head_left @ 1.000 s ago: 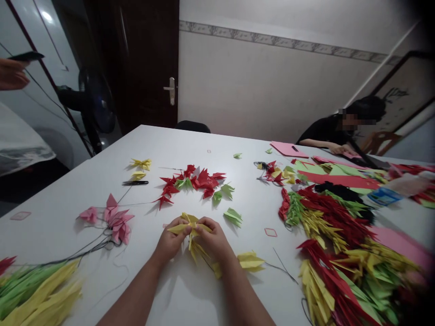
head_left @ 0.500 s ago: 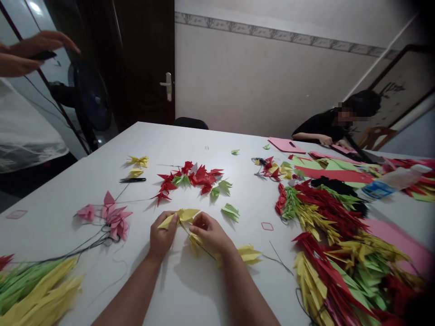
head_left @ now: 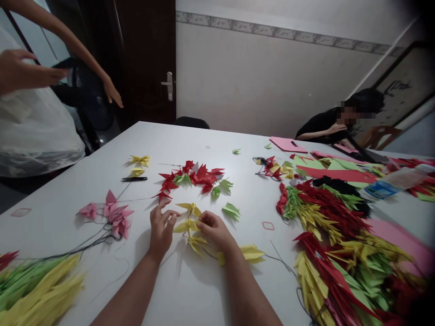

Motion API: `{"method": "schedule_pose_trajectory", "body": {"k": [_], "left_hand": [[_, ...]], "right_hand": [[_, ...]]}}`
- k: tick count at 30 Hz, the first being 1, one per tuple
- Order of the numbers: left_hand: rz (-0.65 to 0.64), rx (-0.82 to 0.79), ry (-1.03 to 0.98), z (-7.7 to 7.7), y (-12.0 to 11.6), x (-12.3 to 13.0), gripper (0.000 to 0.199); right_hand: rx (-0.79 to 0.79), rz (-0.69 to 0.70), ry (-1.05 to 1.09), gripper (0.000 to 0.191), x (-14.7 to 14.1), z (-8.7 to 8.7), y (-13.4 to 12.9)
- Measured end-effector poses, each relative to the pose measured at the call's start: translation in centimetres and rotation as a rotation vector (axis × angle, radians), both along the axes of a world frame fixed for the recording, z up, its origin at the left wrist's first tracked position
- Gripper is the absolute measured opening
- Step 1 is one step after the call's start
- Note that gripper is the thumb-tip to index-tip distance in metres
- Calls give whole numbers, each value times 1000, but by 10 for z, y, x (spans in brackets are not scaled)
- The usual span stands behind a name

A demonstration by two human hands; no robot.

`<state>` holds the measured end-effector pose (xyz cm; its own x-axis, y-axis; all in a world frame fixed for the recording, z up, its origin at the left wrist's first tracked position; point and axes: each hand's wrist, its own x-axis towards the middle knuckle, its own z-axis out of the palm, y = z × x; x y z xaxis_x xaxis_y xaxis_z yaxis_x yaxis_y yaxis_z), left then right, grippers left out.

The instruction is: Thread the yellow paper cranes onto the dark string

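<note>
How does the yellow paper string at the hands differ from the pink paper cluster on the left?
Handling: the yellow string is pinched by the right hand, while the pink cluster lies untouched.
Colour: the yellow string is yellow, the pink cluster pink.
Layout: the yellow string trails off toward the right, while most of the pink cluster is bunched together.
Both consist of pointed, folded paper pieces.

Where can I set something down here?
The white tabletop is bare between its far edge and the red pointed paper flowers, and between your forearms, nearer you than the yellow paper flower chain. It's crowded on your right with red, yellow, green paper strands.
</note>
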<state>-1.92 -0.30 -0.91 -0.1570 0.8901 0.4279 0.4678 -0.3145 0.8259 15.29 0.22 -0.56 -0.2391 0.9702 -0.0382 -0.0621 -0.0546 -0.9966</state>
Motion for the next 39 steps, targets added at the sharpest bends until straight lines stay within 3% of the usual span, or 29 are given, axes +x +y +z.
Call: {"method": "schedule_pose_trajectory", "body": {"k": [5,10,17,24,31,39], "left_hand": [[-195,-121,-142,-8,8,-5,42],[-289,-167,-298,-9,9,-4,49],[-205,-152,-326,-11,4,0,49],[-190,-121,-323,-14,4,4,40],[-154,-153,-403,-23,13,6,43],[-81,-85,-329,-23,13,8,43]], "right_hand": [[9,-19,6,18,0,0,-2],[44,-73,23,25,-1,-2,0],[-12,-112,130,36,-6,-8,3],[-13,-84,168,35,-7,-13,2],[-39,-63,63,25,-8,-7,-2],[90,-123,-70,22,-8,-8,1]]}}
